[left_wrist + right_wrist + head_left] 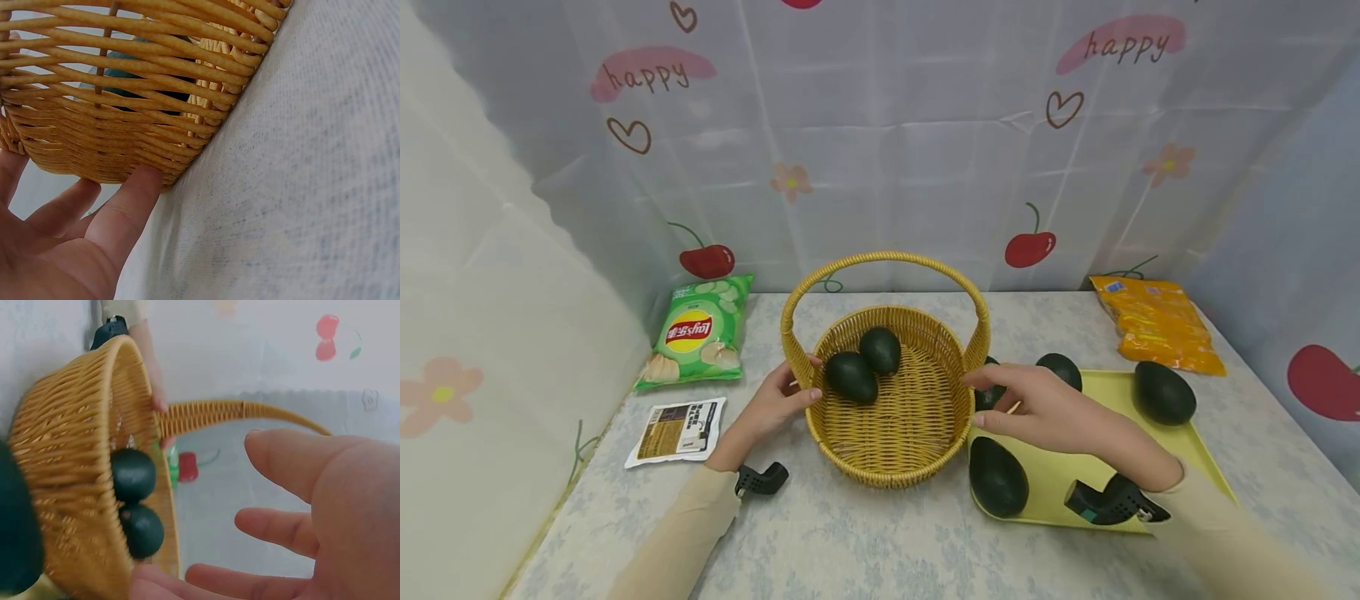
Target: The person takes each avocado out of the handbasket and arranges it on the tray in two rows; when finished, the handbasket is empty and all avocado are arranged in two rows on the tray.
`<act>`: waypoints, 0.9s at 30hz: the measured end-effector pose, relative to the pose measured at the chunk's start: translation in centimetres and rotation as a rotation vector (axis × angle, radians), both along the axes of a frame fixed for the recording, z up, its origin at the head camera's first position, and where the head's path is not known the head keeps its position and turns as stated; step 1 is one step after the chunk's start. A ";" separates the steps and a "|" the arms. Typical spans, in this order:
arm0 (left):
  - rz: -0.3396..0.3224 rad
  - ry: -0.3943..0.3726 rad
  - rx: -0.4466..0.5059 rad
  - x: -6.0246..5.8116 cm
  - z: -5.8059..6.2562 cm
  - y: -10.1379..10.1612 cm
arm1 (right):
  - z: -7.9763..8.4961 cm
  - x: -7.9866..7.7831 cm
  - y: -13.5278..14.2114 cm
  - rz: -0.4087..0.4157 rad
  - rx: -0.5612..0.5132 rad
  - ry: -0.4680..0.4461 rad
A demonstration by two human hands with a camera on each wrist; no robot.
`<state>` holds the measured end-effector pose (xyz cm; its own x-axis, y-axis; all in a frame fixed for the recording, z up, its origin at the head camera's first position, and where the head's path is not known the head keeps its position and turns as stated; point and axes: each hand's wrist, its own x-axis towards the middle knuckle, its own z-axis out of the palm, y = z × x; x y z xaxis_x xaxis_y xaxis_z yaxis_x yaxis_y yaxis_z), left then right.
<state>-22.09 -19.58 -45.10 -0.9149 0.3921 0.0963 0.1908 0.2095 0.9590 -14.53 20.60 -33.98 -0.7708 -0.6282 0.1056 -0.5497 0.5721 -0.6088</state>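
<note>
A yellow wicker basket (887,479) with a tall arched handle stands upright, two dark green avocados (852,377) lying in its left rear part. My left hand (778,404) holds the basket's left side at the foot of the handle, thumb to the front. Seen from the left wrist, the fingers (128,212) lie against the woven wall. My right hand (1037,408) is by the basket's right rim, above the yellow tray (1052,483). Its fingers are spread and hold nothing; whether the fingertips touch the rim I cannot tell. Several avocados (997,479) lie on and around the tray.
A green bag of chips (696,333) leans at the back left, with a small white-and-brown packet (677,431) in front of it. At the back right lies an orange packet (1161,325). A printed curtain (895,167) hangs behind the cloth-covered table (820,542).
</note>
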 end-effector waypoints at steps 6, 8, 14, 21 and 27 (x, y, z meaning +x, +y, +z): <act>-0.004 0.009 0.003 0.0 -0.1 0.1 | 1.2 -1.3 -2.7 0.027 0.032 -0.030; -0.008 0.011 0.000 -0.1 -0.2 0.1 | 1.3 -1.8 -3.5 0.022 0.046 -0.033; -0.006 0.009 -0.009 -0.1 -0.1 0.1 | 1.3 -3.7 -6.1 -0.007 0.069 -0.008; 0.009 0.008 -0.017 0.0 0.0 -0.1 | 0.8 -7.1 -9.1 -0.056 0.081 -0.058; 0.005 -0.007 -0.010 0.0 0.0 -0.1 | -0.1 -9.8 -11.1 -0.126 0.137 -0.151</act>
